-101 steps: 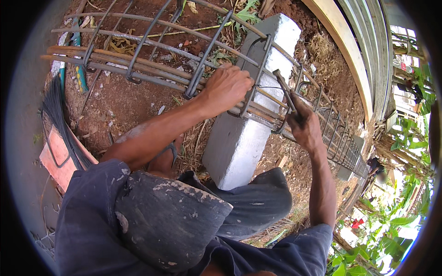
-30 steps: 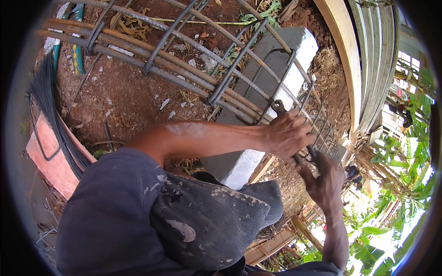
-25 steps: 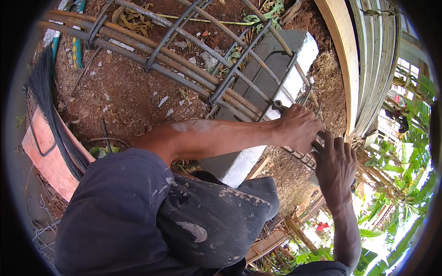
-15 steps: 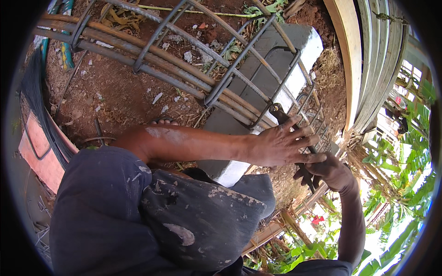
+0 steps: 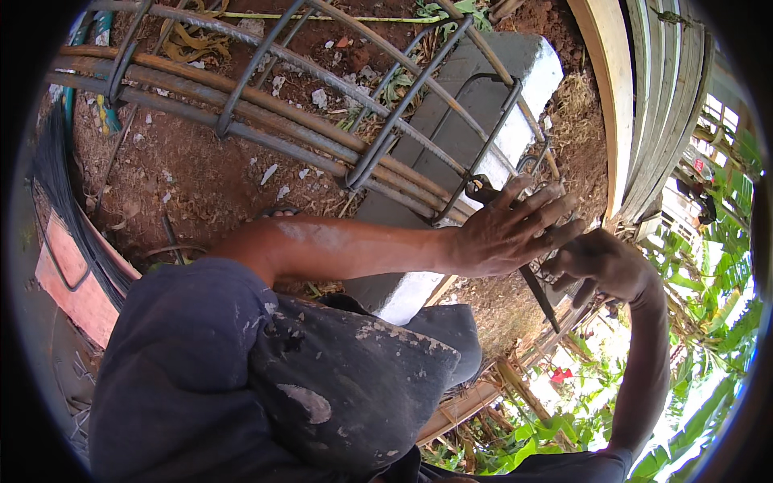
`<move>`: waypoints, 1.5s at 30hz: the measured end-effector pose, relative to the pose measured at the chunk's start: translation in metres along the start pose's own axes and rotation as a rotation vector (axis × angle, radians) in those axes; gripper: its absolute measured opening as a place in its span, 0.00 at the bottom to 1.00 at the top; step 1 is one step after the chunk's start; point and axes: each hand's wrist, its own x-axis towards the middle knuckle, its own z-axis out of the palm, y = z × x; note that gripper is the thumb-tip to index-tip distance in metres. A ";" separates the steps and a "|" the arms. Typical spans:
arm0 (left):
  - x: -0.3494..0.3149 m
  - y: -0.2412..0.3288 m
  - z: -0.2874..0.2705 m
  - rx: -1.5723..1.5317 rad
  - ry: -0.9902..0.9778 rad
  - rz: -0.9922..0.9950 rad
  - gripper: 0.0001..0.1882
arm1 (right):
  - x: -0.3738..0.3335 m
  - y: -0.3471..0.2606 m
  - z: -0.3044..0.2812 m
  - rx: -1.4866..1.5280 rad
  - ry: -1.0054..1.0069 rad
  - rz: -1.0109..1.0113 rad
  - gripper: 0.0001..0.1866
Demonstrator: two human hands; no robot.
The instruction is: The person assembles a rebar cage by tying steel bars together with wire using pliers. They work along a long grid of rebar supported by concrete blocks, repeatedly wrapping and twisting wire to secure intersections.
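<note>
Dark metal pincers run beneath the palm of my left hand, their head beside a corner of the rebar cage. The fingers of that hand are bent a little and fan out over the tool, while its thumb is hidden. My right hand is just right of the left fingertips. Its fingers hang loosely bent and apart, near the lower handle, with nothing visible in them. Rusty long bars and square stirrups make up the cage, which slants across the upper view.
A grey, white-edged concrete block lies under the cage. Black tie wire hangs over a pinkish board at left. A curved timber board and corrugated sheets stand at right. Reddish soil holds pale chips.
My right hand has moved right, away from the pincers' handle, and its fingers have loosened. My left hand has lifted slightly up and right. The handle has swung, and the view has shifted a little.
</note>
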 end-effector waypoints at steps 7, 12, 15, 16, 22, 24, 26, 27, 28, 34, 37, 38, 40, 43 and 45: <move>-0.006 -0.003 0.015 -0.062 0.003 0.025 0.55 | 0.005 0.003 -0.004 -0.084 0.010 -0.040 0.16; -0.023 -0.004 0.019 -0.059 -0.043 0.082 0.55 | 0.007 0.021 0.007 -0.292 0.026 -0.083 0.20; -0.022 -0.002 0.020 -0.008 -0.036 0.074 0.56 | 0.016 0.034 0.004 -0.397 0.097 -0.181 0.17; -0.021 -0.002 0.020 -0.009 -0.015 0.049 0.56 | 0.013 0.019 0.004 -0.482 0.117 -0.096 0.16; -0.011 0.005 0.022 -0.110 0.158 -0.052 0.54 | 0.001 -0.006 0.010 -0.873 0.268 -0.138 0.07; -0.013 0.006 0.022 -0.105 0.148 -0.045 0.51 | 0.002 -0.001 0.008 -0.982 0.251 -0.211 0.08; -0.012 0.006 0.022 -0.086 0.153 -0.038 0.49 | 0.003 0.000 0.007 -0.938 0.264 -0.199 0.08; -0.010 0.004 0.024 -0.065 0.163 -0.034 0.49 | 0.003 0.001 0.007 -0.917 0.271 -0.194 0.08; -0.009 0.003 0.025 -0.045 0.173 -0.030 0.48 | 0.004 0.002 0.006 -0.909 0.272 -0.193 0.08; 0.003 0.004 0.024 -0.138 0.198 -0.108 0.52 | 0.005 0.000 -0.002 -0.887 0.371 -0.111 0.08; 0.010 -0.001 0.023 -0.103 0.233 -0.121 0.51 | 0.001 -0.017 0.001 -0.870 0.485 -0.077 0.15; 0.009 0.000 0.024 -0.094 0.224 -0.124 0.51 | 0.002 -0.015 0.000 -0.868 0.472 -0.074 0.15; 0.003 0.008 0.023 -0.079 0.198 -0.134 0.50 | 0.003 -0.009 0.000 -0.860 0.439 -0.067 0.16; 0.004 0.007 0.023 -0.074 0.216 -0.128 0.49 | 0.004 -0.002 0.002 -0.851 0.495 -0.183 0.15; 0.006 0.007 0.021 -0.065 0.221 -0.118 0.48 | 0.003 -0.001 0.002 -0.847 0.504 -0.209 0.15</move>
